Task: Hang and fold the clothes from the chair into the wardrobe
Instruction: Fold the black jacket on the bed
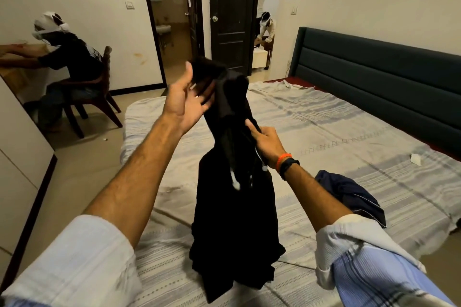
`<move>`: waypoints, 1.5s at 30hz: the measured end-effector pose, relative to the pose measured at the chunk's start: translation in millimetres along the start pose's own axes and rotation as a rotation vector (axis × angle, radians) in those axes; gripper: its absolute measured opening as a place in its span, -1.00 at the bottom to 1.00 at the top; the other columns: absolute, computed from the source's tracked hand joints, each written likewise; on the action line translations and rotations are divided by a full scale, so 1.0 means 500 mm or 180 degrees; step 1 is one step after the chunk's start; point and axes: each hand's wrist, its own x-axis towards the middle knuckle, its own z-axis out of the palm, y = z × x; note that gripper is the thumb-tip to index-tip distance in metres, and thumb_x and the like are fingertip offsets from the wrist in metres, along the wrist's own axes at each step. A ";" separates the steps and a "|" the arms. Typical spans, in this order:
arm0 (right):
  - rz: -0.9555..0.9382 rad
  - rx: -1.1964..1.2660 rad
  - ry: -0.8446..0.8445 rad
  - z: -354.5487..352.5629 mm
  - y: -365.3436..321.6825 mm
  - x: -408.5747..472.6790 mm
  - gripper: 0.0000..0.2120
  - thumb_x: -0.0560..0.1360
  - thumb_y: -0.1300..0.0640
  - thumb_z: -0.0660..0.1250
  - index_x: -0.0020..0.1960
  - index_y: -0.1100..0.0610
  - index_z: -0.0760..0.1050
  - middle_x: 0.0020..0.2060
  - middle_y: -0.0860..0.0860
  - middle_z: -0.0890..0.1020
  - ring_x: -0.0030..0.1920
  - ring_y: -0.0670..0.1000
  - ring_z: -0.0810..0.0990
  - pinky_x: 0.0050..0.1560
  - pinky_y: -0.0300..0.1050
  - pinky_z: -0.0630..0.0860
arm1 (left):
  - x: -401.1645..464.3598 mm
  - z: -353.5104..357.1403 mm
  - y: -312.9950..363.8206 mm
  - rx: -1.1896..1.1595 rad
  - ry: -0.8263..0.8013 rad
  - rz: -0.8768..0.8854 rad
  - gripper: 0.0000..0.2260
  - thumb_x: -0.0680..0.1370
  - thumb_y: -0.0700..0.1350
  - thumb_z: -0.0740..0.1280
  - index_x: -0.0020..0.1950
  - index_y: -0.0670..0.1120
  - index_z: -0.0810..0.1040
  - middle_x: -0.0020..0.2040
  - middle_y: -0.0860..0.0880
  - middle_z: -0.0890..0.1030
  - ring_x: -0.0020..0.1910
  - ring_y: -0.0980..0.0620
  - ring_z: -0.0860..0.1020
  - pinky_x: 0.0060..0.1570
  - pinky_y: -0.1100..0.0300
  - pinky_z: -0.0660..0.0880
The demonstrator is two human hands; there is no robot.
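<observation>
Black garment hangs above the bed's near edge, its hem touching the striped sheet. Left hand holds its top with a loose, open-fingered grip; right hand pinches the fabric lower down.

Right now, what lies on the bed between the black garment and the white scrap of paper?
In the head view, a crumpled dark blue garment lies on the striped bedsheet between the black garment and the white paper scrap; otherwise only bare sheet.
</observation>
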 end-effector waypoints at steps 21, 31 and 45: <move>0.0264 0.1109 -0.0363 -0.048 0.008 -0.020 -0.66 0.55 0.08 0.38 0.23 0.27 0.53 0.15 0.22 0.64 0.17 0.13 0.64 0.19 0.01 0.56 | -0.068 -0.183 -0.222 0.2695 -0.0223 -0.0918 -0.89 0.64 -0.11 0.28 -0.01 -0.11 0.55 -0.10 -0.01 0.62 -0.08 0.01 0.59 -0.12 0.17 0.45; 0.0360 0.0038 -0.1602 -0.082 0.091 -0.045 -0.38 0.31 0.32 0.57 0.32 0.07 0.49 0.23 0.05 0.62 0.25 0.02 0.60 0.31 0.02 0.51 | -0.038 -0.066 -0.133 0.2292 -0.0096 -0.0098 -0.89 0.63 -0.08 0.30 0.01 -0.09 0.59 -0.13 0.01 0.68 -0.16 0.13 0.65 -0.17 0.27 0.58; -0.0327 -0.0132 -0.0230 -0.085 -0.033 0.025 -0.60 0.43 0.13 0.52 0.24 0.14 0.57 0.11 0.00 0.68 0.13 -0.04 0.65 0.24 0.00 0.56 | -0.008 -0.128 0.014 0.4114 0.0383 -0.0438 -0.64 0.26 -0.02 0.64 -0.04 -0.08 0.65 -0.10 -0.02 0.67 0.02 -0.02 0.62 0.02 0.11 0.57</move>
